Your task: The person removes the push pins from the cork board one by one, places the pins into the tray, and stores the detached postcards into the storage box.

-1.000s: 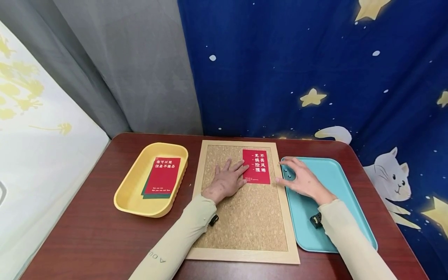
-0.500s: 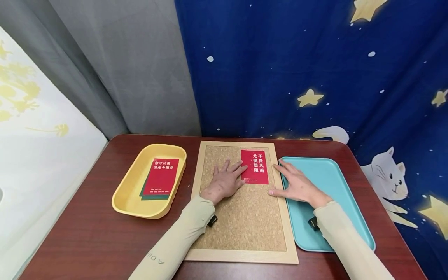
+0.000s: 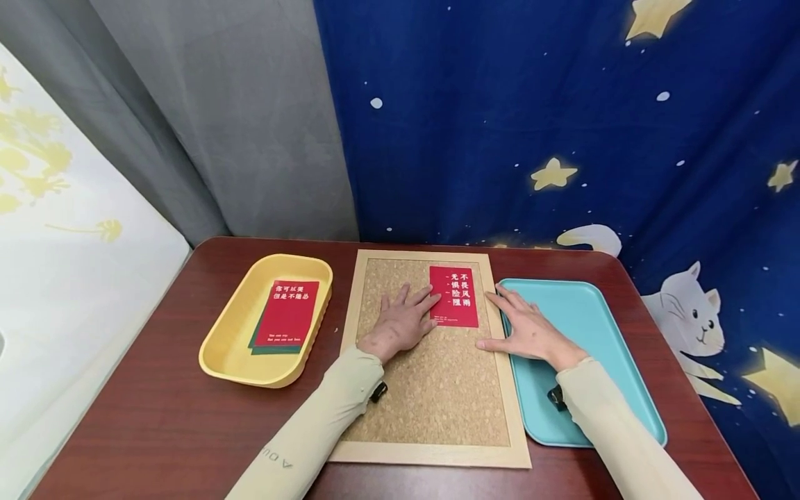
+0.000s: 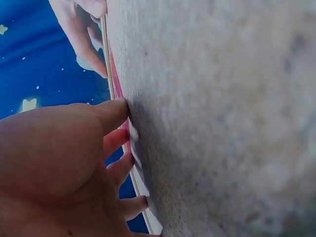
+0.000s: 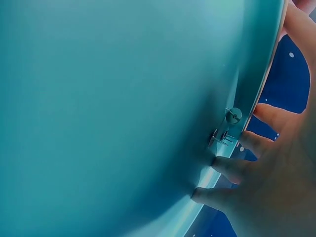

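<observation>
A red card (image 3: 463, 298) with white writing lies on the upper right of the wood-framed cork board (image 3: 450, 389). My left hand (image 3: 401, 328) is spread on the cork, its fingertips resting on the card's left edge. In the head view, my right hand (image 3: 530, 335) is at the board's right edge, over the teal tray (image 3: 578, 305). Its thumb points at the board's frame, and the fingers are spread and loosely bent with nothing held. Several metal thumbtacks (image 5: 234, 116) lie near those fingers in the tray's corner in the right wrist view; the hand hides them in the head view.
Left of the board stands a yellow basket (image 3: 219, 364). It holds another red card (image 3: 289, 316) on top of a dark green card (image 3: 275, 351). The brown tabletop (image 3: 156, 410) ends at a grey and blue curtain (image 3: 437, 139) behind.
My right hand has shifted a little left and down, from above the tray's corner to the board's right frame. The left hand and the card have kept their places.
</observation>
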Action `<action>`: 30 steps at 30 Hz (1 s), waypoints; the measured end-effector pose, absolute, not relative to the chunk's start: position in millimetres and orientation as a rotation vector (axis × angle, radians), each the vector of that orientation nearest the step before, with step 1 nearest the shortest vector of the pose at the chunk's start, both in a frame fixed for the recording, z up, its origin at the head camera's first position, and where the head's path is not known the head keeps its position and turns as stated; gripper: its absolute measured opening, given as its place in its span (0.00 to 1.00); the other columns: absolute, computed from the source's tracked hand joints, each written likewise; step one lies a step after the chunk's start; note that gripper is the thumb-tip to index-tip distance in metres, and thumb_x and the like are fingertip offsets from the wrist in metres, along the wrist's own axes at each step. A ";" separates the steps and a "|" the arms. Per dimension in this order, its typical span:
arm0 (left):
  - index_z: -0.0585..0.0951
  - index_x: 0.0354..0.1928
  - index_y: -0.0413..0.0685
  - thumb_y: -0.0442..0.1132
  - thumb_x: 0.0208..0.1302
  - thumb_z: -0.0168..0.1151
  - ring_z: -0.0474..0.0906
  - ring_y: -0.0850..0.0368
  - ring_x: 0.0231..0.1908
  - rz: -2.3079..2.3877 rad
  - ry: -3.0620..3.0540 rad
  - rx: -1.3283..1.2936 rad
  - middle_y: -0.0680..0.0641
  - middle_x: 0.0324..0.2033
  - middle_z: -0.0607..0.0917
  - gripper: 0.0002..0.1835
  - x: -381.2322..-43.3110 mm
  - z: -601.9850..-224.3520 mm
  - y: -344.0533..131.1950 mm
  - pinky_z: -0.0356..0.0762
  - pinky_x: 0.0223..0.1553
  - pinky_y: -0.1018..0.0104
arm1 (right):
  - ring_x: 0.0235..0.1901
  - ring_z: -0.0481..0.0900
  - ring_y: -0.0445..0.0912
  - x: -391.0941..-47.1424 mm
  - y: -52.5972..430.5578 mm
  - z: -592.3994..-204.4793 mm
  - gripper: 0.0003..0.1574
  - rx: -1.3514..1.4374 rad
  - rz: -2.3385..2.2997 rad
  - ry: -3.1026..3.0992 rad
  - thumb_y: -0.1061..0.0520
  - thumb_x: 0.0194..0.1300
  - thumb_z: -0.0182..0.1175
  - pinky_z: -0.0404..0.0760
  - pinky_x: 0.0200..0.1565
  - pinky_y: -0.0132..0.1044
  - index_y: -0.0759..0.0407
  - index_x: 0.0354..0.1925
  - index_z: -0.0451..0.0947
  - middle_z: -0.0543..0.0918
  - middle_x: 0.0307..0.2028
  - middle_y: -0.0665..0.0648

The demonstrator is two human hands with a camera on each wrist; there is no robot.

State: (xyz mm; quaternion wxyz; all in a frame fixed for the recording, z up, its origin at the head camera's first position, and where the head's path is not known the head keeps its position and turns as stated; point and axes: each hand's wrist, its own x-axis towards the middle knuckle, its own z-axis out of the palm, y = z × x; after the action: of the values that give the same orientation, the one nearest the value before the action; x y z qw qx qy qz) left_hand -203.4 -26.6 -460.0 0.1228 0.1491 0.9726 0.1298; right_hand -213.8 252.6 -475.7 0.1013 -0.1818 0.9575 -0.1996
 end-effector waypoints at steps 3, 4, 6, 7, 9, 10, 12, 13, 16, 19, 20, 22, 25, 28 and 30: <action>0.62 0.81 0.66 0.55 0.79 0.52 0.45 0.41 0.84 0.391 2.837 0.430 0.55 0.83 0.57 0.32 -203.6 -459.0 -26.4 0.45 0.79 0.28 | 0.81 0.51 0.63 -214.4 252.3 -475.9 0.71 -0.537 -0.591 2.828 0.21 0.54 0.69 0.48 0.74 0.78 0.51 0.82 0.55 0.52 0.83 0.63; 0.63 0.81 0.66 0.55 0.79 0.52 0.45 0.41 0.84 0.393 2.838 0.429 0.55 0.83 0.57 0.32 -203.6 -458.7 -26.3 0.45 0.79 0.28 | 0.81 0.51 0.63 -214.5 252.2 -476.0 0.71 -0.538 -0.590 2.828 0.21 0.54 0.69 0.48 0.74 0.78 0.51 0.82 0.55 0.52 0.83 0.62; 0.63 0.81 0.66 0.54 0.79 0.52 0.45 0.41 0.84 0.405 2.834 0.424 0.55 0.83 0.57 0.31 -203.1 -458.3 -26.2 0.45 0.79 0.28 | 0.81 0.51 0.63 -214.6 252.2 -476.4 0.71 -0.538 -0.591 2.827 0.21 0.54 0.69 0.48 0.74 0.78 0.51 0.82 0.55 0.52 0.83 0.62; 0.63 0.81 0.66 0.54 0.79 0.53 0.45 0.41 0.84 0.411 2.833 0.422 0.55 0.83 0.57 0.31 -203.2 -458.4 -26.0 0.45 0.79 0.28 | 0.81 0.51 0.63 -214.5 252.3 -476.6 0.71 -0.537 -0.590 2.825 0.21 0.54 0.69 0.48 0.75 0.78 0.51 0.82 0.55 0.52 0.83 0.62; 0.63 0.81 0.66 0.53 0.79 0.53 0.45 0.41 0.84 0.421 2.831 0.420 0.55 0.83 0.57 0.31 -203.4 -458.3 -25.9 0.45 0.79 0.28 | 0.81 0.51 0.64 -214.3 252.4 -477.3 0.70 -0.541 -0.589 2.829 0.21 0.55 0.69 0.48 0.74 0.78 0.51 0.82 0.54 0.52 0.83 0.62; 0.63 0.81 0.66 0.53 0.79 0.53 0.45 0.41 0.84 0.425 2.830 0.418 0.55 0.83 0.57 0.31 -203.8 -458.6 -25.9 0.45 0.79 0.28 | 0.81 0.51 0.64 -214.1 252.3 -477.6 0.70 -0.542 -0.589 2.831 0.21 0.55 0.69 0.48 0.74 0.79 0.51 0.82 0.54 0.52 0.83 0.63; 0.63 0.81 0.66 0.53 0.79 0.53 0.45 0.41 0.84 0.428 2.831 0.413 0.55 0.83 0.57 0.32 -204.2 -458.7 -26.0 0.45 0.79 0.28 | 0.81 0.50 0.65 -213.5 251.7 -477.6 0.70 -0.546 -0.592 2.834 0.21 0.56 0.68 0.48 0.74 0.79 0.51 0.82 0.55 0.52 0.83 0.63; 0.63 0.81 0.66 0.53 0.79 0.54 0.45 0.41 0.84 0.429 2.833 0.411 0.55 0.83 0.57 0.32 -204.6 -458.8 -26.0 0.45 0.79 0.28 | 0.81 0.50 0.65 -213.1 251.5 -477.5 0.69 -0.547 -0.593 2.834 0.22 0.56 0.68 0.48 0.74 0.79 0.51 0.82 0.55 0.52 0.83 0.63; 0.65 0.80 0.65 0.53 0.78 0.56 0.47 0.40 0.84 0.445 2.844 0.408 0.54 0.82 0.59 0.32 -205.2 -458.8 -25.4 0.46 0.78 0.27 | 0.81 0.49 0.66 -212.4 251.0 -477.2 0.69 -0.545 -0.595 2.831 0.22 0.57 0.68 0.47 0.74 0.79 0.51 0.82 0.54 0.52 0.83 0.63; 0.67 0.79 0.63 0.53 0.76 0.59 0.50 0.39 0.83 0.473 2.862 0.407 0.53 0.82 0.62 0.32 -205.9 -458.4 -24.5 0.47 0.78 0.26 | 0.82 0.48 0.67 -212.2 251.6 -477.1 0.69 -0.541 -0.600 2.827 0.22 0.57 0.68 0.46 0.74 0.79 0.51 0.82 0.54 0.51 0.83 0.63; 0.68 0.78 0.63 0.53 0.75 0.60 0.50 0.38 0.82 0.481 2.870 0.409 0.52 0.81 0.62 0.32 -206.3 -458.1 -24.3 0.48 0.78 0.26 | 0.82 0.47 0.67 -212.4 251.8 -477.0 0.69 -0.539 -0.603 2.827 0.22 0.57 0.68 0.46 0.74 0.79 0.51 0.82 0.53 0.50 0.83 0.63; 0.69 0.78 0.62 0.53 0.74 0.62 0.52 0.38 0.82 0.489 2.887 0.415 0.52 0.81 0.63 0.33 -206.8 -457.6 -24.2 0.49 0.77 0.25 | 0.82 0.47 0.67 -212.5 251.9 -476.9 0.69 -0.537 -0.610 2.824 0.23 0.57 0.68 0.45 0.74 0.79 0.51 0.83 0.53 0.50 0.84 0.63; 0.70 0.77 0.62 0.52 0.72 0.64 0.55 0.37 0.81 0.501 2.916 0.424 0.51 0.81 0.63 0.33 -207.4 -456.6 -23.9 0.51 0.76 0.24 | 0.82 0.46 0.68 -212.3 252.0 -476.9 0.69 -0.530 -0.617 2.821 0.23 0.58 0.68 0.44 0.75 0.78 0.51 0.83 0.53 0.49 0.84 0.63; 0.71 0.76 0.61 0.52 0.73 0.64 0.57 0.37 0.80 0.531 2.926 0.413 0.50 0.80 0.64 0.32 -207.5 -455.9 -23.1 0.52 0.75 0.24 | 0.82 0.45 0.68 -211.9 252.4 -476.9 0.69 -0.527 -0.616 2.818 0.23 0.58 0.68 0.44 0.75 0.78 0.51 0.83 0.53 0.50 0.84 0.63; 0.72 0.76 0.60 0.52 0.74 0.63 0.58 0.37 0.79 0.553 2.928 0.395 0.50 0.80 0.64 0.30 -208.2 -455.0 -22.3 0.53 0.75 0.24 | 0.82 0.45 0.68 -211.7 252.7 -476.9 0.69 -0.529 -0.615 2.818 0.23 0.58 0.68 0.44 0.75 0.79 0.51 0.83 0.53 0.49 0.84 0.63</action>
State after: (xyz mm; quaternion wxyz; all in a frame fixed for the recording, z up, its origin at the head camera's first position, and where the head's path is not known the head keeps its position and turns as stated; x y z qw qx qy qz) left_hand -208.2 -22.3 -455.0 0.0679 0.1310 0.9719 0.1835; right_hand -211.7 252.7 -476.9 0.1046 -0.1793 0.9557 -0.2085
